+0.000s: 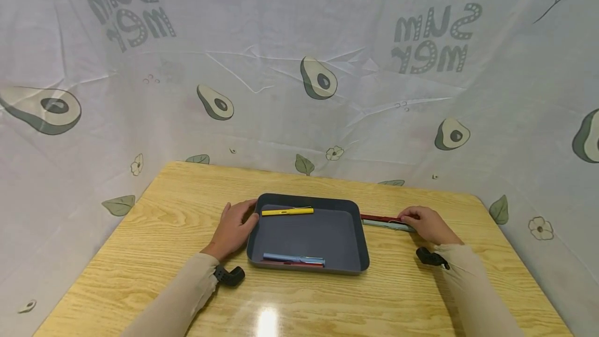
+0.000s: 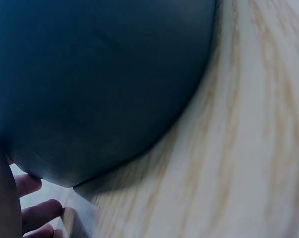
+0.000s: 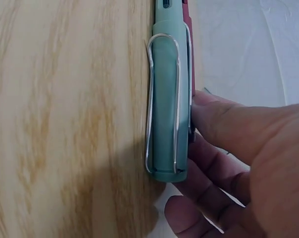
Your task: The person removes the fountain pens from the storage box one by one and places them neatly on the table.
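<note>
A dark grey tray lies on the table, with my left hand gripping its left edge, thumb near the rim. In the left wrist view the tray's dark wall fills much of the picture. Inside it, a yellow pen lies at the back; a light blue pen and a red pen lie along the front. Right of the tray, my right hand pinches the end of another red pen. Alongside that pen is a pale green pen with a wire clip.
The wooden table reaches the patterned cloth hanging behind and at both sides. Black wrist mounts sit on both sleeves, the left one close to the tray's front left corner.
</note>
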`<control>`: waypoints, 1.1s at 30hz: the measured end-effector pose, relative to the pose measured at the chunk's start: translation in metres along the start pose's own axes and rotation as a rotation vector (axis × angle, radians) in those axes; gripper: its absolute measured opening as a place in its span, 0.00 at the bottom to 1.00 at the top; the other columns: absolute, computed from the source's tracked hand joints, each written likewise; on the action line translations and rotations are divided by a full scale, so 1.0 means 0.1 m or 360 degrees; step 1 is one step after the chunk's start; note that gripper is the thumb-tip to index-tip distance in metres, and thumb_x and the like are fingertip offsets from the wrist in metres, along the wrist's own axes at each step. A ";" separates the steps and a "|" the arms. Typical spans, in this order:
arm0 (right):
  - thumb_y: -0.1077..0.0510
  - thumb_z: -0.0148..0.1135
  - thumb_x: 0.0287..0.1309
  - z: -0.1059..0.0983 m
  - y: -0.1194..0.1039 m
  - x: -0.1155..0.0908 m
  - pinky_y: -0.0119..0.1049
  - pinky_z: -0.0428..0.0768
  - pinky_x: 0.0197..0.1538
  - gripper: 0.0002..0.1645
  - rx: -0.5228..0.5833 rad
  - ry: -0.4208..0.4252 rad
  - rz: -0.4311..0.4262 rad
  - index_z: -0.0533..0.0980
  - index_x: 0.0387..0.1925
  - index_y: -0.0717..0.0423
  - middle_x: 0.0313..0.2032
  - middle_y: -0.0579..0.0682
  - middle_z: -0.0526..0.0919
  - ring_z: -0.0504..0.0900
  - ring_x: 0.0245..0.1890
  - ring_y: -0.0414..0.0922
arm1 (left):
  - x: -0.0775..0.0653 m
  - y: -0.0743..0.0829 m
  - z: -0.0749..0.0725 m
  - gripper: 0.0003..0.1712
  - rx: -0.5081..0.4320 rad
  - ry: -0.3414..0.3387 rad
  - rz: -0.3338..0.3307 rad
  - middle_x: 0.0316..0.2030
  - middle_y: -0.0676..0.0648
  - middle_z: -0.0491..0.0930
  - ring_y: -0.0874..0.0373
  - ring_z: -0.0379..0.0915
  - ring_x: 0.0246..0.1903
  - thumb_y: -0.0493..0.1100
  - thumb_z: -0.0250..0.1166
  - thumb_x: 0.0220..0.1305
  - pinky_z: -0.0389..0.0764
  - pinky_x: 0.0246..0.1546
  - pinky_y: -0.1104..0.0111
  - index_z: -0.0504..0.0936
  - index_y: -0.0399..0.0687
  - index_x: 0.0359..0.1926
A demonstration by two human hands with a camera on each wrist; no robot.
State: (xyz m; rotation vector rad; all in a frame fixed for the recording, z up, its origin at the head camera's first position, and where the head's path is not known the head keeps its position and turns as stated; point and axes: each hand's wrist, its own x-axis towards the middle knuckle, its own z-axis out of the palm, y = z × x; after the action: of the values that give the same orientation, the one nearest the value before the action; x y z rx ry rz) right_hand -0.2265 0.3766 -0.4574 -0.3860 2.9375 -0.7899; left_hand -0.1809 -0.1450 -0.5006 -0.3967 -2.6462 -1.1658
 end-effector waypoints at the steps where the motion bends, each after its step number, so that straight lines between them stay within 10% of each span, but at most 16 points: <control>1: 0.59 0.57 0.76 0.00 0.00 -0.01 0.52 0.82 0.46 0.12 -0.0002 0.0015 0.0004 0.85 0.46 0.59 0.45 0.57 0.86 0.83 0.43 0.53 | 0.00 0.00 0.00 0.27 0.0000 -0.0002 -0.0002 0.68 0.41 0.76 0.42 0.68 0.70 0.47 0.57 0.78 0.39 0.77 0.38 0.73 0.44 0.73; 33: 0.52 0.61 0.74 0.18 -0.91 -0.14 0.54 0.85 0.52 0.20 0.0246 0.0445 -0.0184 0.81 0.60 0.57 0.57 0.57 0.84 0.83 0.49 0.53 | 0.02 0.01 -0.04 0.28 0.0016 -0.0049 -0.0046 0.69 0.41 0.74 0.42 0.67 0.70 0.49 0.58 0.78 0.40 0.78 0.39 0.72 0.46 0.74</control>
State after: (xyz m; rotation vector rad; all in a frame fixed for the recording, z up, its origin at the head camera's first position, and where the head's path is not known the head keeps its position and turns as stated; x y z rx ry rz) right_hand -0.1904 0.2956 -0.4270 -0.4717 3.0988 -1.1663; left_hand -0.1823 -0.1468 -0.4971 -0.3790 -2.6919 -1.1635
